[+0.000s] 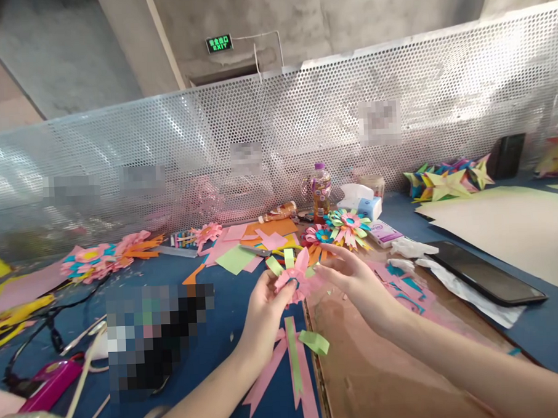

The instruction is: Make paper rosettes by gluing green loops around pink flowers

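Pink and green, the paper flower [295, 277] is held in the air just above the tabletop [219, 322], between both hands. The left hand [265, 305] pinches it from below. The right hand [358, 279] meets its right edge with the fingertips, but whether that grip is pressed together cannot be told. A hard squeeze would likely crush the folded petals, and a sideways tug could pull a green loop free. Loose strips [292, 356] lie beneath.

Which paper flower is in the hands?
The pink flower with green strips: the left hand holds it, the right hand touches its edge. The other flowers lie on the table.
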Demonstrator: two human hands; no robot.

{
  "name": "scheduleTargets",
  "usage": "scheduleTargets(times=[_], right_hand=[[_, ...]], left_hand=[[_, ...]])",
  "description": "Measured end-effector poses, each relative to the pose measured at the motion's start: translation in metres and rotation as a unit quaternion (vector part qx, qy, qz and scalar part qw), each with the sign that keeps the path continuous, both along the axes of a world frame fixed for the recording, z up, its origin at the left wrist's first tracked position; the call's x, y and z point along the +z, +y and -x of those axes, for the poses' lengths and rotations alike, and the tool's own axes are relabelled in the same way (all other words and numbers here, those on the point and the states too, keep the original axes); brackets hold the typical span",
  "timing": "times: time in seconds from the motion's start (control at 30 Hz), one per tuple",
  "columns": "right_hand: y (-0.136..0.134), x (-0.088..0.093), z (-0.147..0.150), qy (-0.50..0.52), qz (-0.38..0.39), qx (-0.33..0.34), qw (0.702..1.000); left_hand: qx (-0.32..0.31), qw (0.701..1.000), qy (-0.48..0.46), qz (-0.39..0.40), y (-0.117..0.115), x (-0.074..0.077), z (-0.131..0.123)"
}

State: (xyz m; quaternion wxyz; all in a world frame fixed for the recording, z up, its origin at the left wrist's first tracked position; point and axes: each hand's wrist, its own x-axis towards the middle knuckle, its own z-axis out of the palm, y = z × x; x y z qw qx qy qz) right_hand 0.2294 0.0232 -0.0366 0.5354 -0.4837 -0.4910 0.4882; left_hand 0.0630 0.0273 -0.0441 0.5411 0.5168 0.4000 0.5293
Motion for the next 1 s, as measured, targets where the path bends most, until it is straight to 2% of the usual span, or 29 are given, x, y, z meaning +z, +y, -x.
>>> scheduleTargets(times=[0.2, 0.43, 0.53, 0.6, 0.77, 1.0], right_hand=[[-0.002, -0.001, 0.001, -0.012, 0.002, 0.008, 1.000], [-0.003, -0.007, 0.000, -0.034, -0.061, 0.037, 0.997], [-0.006, -0.010, 0.000, -0.050, -0.097, 0.066, 0.992], [-0.008, -0.013, 0.001, -0.061, -0.093, 0.075, 0.991], [-0.011, -0.022, 0.002, -0.056, -0.064, 0.056, 0.995], [-0.005, -0.038, -0.001, -0.045, -0.087, 0.020, 0.995]], left_hand=[[-0.026, 0.999, -0.015, 0.023, -0.003, 0.004, -0.002], [0.006, 0.999, -0.002, 0.033, -0.001, 0.004, -0.001], [0.000, 1.000, -0.013, 0.028, -0.002, 0.007, 0.001], [-0.008, 0.999, -0.024, 0.020, -0.003, 0.009, 0.001], [0.010, 0.999, -0.023, 0.020, -0.001, 0.012, 0.002], [0.051, 0.999, -0.014, 0.011, 0.004, 0.016, 0.003]])
